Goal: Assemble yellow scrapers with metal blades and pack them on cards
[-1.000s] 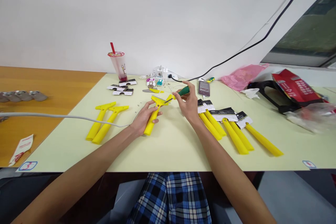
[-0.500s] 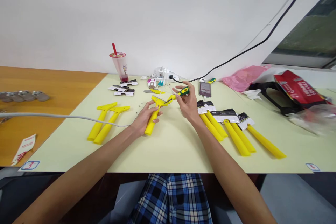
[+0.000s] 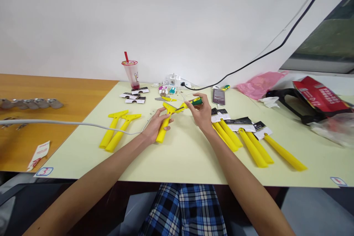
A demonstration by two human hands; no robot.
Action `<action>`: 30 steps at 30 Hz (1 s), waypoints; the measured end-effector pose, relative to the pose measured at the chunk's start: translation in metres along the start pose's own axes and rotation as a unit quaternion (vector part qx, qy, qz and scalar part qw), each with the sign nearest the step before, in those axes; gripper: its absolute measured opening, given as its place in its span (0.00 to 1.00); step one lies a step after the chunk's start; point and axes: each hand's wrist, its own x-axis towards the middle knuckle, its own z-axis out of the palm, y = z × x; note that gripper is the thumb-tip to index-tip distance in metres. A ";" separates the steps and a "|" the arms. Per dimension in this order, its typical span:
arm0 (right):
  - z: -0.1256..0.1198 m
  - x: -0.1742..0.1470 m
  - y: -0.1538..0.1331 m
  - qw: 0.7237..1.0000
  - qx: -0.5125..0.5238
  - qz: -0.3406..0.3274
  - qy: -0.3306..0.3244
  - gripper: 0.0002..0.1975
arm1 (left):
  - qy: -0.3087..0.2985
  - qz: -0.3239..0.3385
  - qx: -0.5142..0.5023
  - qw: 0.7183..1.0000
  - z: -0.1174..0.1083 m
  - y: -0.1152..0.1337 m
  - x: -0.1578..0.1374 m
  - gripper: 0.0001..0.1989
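My left hand (image 3: 156, 126) is wrapped round the handle of a yellow scraper (image 3: 163, 129), its wide head tilted up and away from me. In my right hand (image 3: 201, 112) is a screwdriver (image 3: 196, 101) with a green and yellow handle. Its shaft points left at the scraper's head; whether the tip sits in a screw is too small to tell. Two more yellow scrapers (image 3: 118, 133) lie to the left of my left hand. Beyond the held scraper lies a yellow-handled blade tool (image 3: 169, 99). Several tiny metal bits (image 3: 152, 113) are scattered near my left fingers.
Several yellow scrapers with black-and-white card sleeves (image 3: 252, 148) lie at right. Loose card sleeves (image 3: 135, 100) and a drink cup (image 3: 131, 75) stand back left. A phone (image 3: 218, 97), power strip (image 3: 171, 80) and pink bag (image 3: 260, 84) lie behind. A grey cable (image 3: 69, 122) crosses the left side.
The view has shifted slightly, so everything sits a little further right and lower. Both hands keep their holds, with the screwdriver still at the scraper's head and lying a bit flatter.
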 end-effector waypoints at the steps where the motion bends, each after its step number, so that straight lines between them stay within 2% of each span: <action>1: 0.000 0.000 -0.001 1.000 0.003 -0.006 0.002 0.29 | -0.003 0.000 0.001 1.000 0.000 0.000 0.000 0.28; 4: 0.001 -0.001 -0.001 0.997 0.065 -0.025 -0.037 0.29 | -0.002 0.005 0.002 1.000 0.000 0.001 0.000 0.28; 7: 0.003 -0.001 0.002 0.994 0.091 -0.011 -0.052 0.29 | 0.006 0.008 -0.005 1.000 -0.001 0.002 0.000 0.27; 12: 0.004 -0.001 0.004 0.999 0.018 0.000 0.027 0.30 | -0.004 0.003 -0.003 1.000 0.000 0.002 -0.001 0.27; 18: 0.003 0.001 -0.001 0.999 -0.025 -0.012 0.042 0.27 | -0.006 -0.001 0.005 1.000 0.001 0.000 -0.001 0.28; 25: -0.001 0.000 -0.007 0.992 -0.067 -0.025 0.107 0.27 | -0.031 0.005 0.036 0.999 0.004 -0.001 -0.006 0.28; 30: -0.003 -0.002 -0.007 0.985 -0.088 -0.014 0.147 0.30 | -0.054 0.018 0.050 0.997 0.004 -0.001 -0.008 0.28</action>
